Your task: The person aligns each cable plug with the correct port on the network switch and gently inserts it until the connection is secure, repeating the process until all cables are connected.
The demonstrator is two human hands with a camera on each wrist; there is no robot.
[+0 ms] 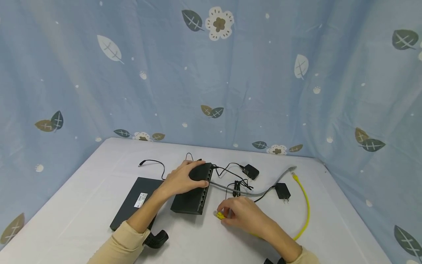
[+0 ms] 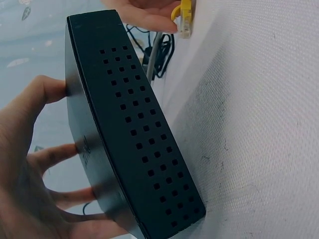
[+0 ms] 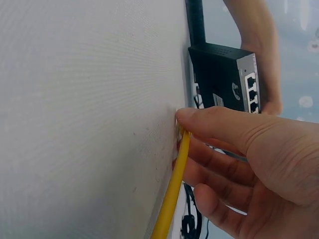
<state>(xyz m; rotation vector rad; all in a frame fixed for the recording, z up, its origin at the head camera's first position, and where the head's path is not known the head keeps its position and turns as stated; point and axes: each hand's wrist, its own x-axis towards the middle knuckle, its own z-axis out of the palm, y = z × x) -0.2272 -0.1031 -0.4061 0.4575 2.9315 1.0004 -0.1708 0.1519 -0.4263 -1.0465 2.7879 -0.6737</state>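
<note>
In the head view my left hand grips a black network switch from above, thumb near its row of ports. The left wrist view shows the perforated side of the switch tilted over the table, with fingers of the left hand along it. Thumb and fingers of my right hand pinch the yellow network cable close behind its clear plug. That plug is apart from the switch, to its right. A grey cable and a thin black cord run from the port side.
A second flat black device with a white label lies at left, partly behind the left forearm. Two black power adapters and a bundled cord lie at right. The white table meets a blue patterned curtain.
</note>
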